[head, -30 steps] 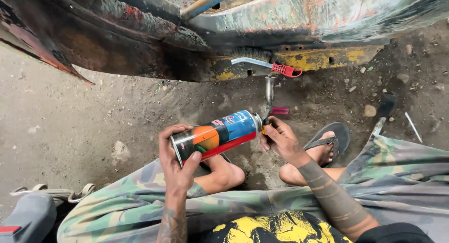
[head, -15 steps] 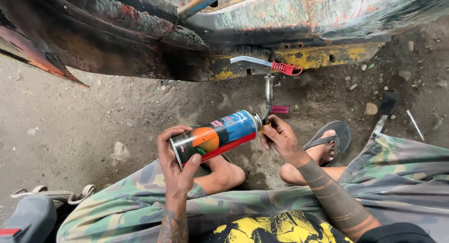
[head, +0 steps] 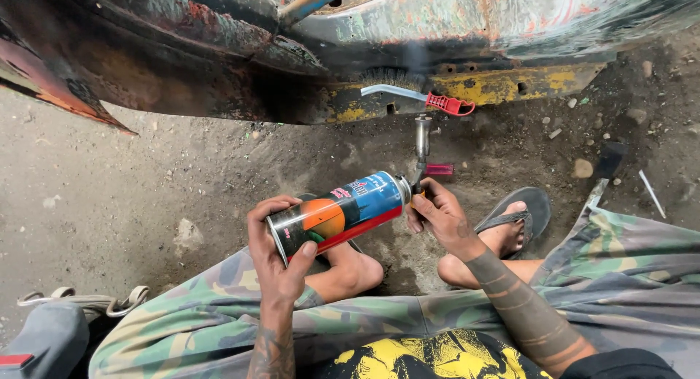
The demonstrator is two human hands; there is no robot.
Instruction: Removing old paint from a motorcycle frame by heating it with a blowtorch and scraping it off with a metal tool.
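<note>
My left hand (head: 277, 259) grips the base end of a gas canister (head: 339, 213), blue, red and orange, held almost level above my crossed legs. My right hand (head: 437, 213) is closed around the torch head at the canister's valve end. Its metal nozzle (head: 421, 142) points up and away at the rusty, yellow-painted metal body (head: 503, 87) in front of me. A wire brush with a red handle (head: 430, 100) rests on the yellow ledge just above the nozzle.
A small red object (head: 438, 170) lies on the dirt beside the nozzle. My feet wear dark sandals (head: 529, 208). Stones dot the ground at right, with a thin white stick (head: 651, 193) and a dark tool (head: 604, 167). A grey bag with straps (head: 51, 328) is at lower left.
Both hands and the canister stay in place. The view drifts slightly, nothing else differs.
</note>
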